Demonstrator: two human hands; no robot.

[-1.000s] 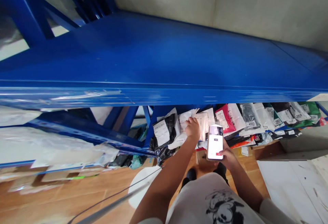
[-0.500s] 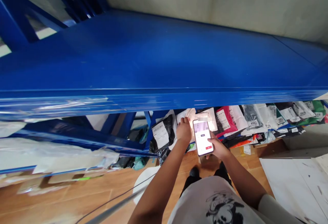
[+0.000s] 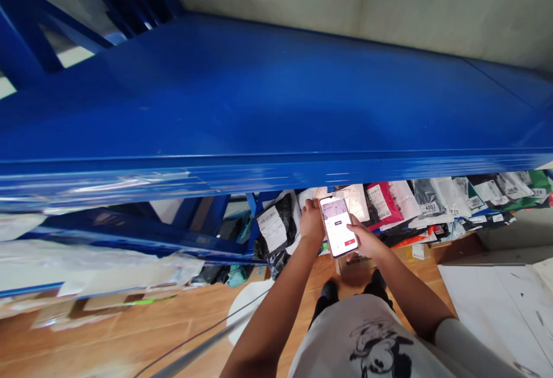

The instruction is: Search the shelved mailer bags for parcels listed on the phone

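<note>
Two hands at work: we see the right hand [image 3: 366, 241] gripping a phone [image 3: 339, 226], screen lit, held over the bagged clothes [image 3: 391, 202] on the shelf [image 3: 276, 136]. Left hand [image 3: 311, 220], fingers curled, rests on a white packet [image 3: 307, 196]. Nothing pulled out yet; checking looks midway.

I'm standing in a stockroom: blue steel shelving [image 3: 276, 107] fills my 12 o'clock, with numbered, bagged garments [image 3: 427, 205] crammed along the lower shelf at 3 o'clock.
</note>
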